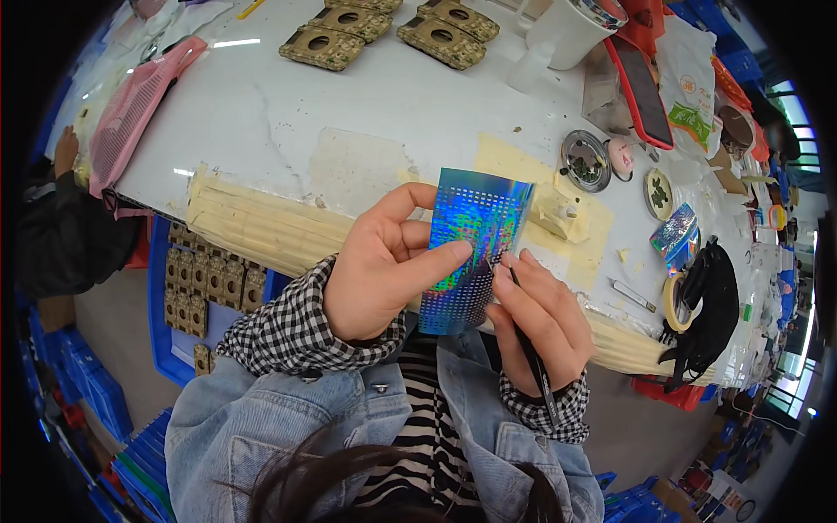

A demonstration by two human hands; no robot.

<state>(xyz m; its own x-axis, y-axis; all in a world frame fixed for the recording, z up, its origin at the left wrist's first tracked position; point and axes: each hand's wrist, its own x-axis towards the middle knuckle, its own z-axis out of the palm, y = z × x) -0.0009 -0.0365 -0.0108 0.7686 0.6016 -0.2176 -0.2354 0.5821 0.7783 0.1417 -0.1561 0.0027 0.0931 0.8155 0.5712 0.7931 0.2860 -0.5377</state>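
From afar, my left hand (384,270) pinches a holographic sticker sheet (485,231), my right hand (549,322) grips black tweezers (532,353); many stickers seem unused, twelve-o'clock toy-tank hulls (440,46) possibly unfinished.

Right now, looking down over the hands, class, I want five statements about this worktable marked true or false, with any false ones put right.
1. The left hand holds a shiny blue sheet. True.
2. The right hand is empty. False: it holds a slender black tool.
3. Camouflage-patterned parts sit in a blue tray on the left side of the picture. True.
4. The red-cased phone is to the left of both hands. False: it is at the upper right, near a white mug.
5. A pink mesh item lies toward the left end of the white table. True.
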